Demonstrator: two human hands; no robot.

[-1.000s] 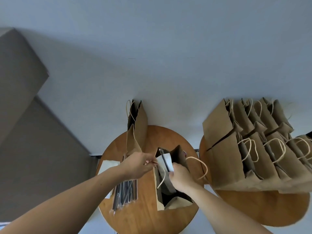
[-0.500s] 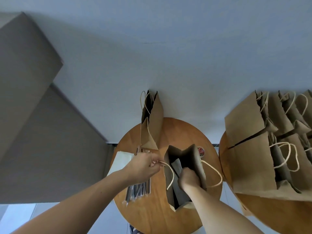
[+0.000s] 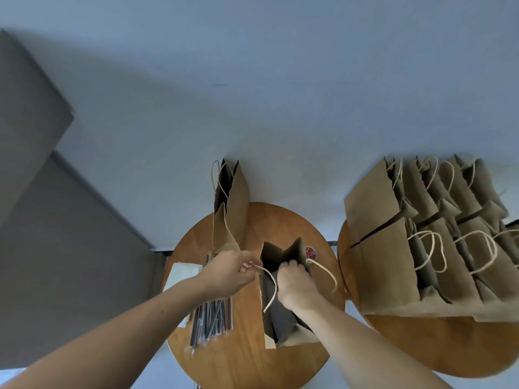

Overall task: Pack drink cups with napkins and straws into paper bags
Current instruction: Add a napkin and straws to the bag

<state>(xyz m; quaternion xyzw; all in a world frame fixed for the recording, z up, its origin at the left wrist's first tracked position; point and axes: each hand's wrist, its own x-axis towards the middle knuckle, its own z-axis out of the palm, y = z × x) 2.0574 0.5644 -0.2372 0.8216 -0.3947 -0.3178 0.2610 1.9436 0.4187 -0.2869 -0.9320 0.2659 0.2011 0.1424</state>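
An open brown paper bag (image 3: 283, 327) stands in the middle of the round wooden table (image 3: 244, 357). My left hand (image 3: 229, 273) pinches the bag's near rope handle and holds the mouth open. My right hand (image 3: 295, 284) reaches down into the bag with curled fingers; what it holds is hidden by the bag. Wrapped straws (image 3: 210, 318) lie in a bundle to the left of the bag. White napkins (image 3: 179, 276) lie beyond them at the table's left edge, partly under my left arm. The rim of a red-lidded cup (image 3: 310, 251) shows behind the bag.
A second, flattened paper bag (image 3: 230, 206) stands at the table's far left against the wall. On a second round table (image 3: 421, 346) to the right, several paper bags (image 3: 427, 248) stand packed in rows. A grey panel (image 3: 42, 220) fills the left side.
The white napkin and straw seen at the bag's mouth have gone down inside with my right hand. My left hand keeps its pinch on the handle. The view has shifted.
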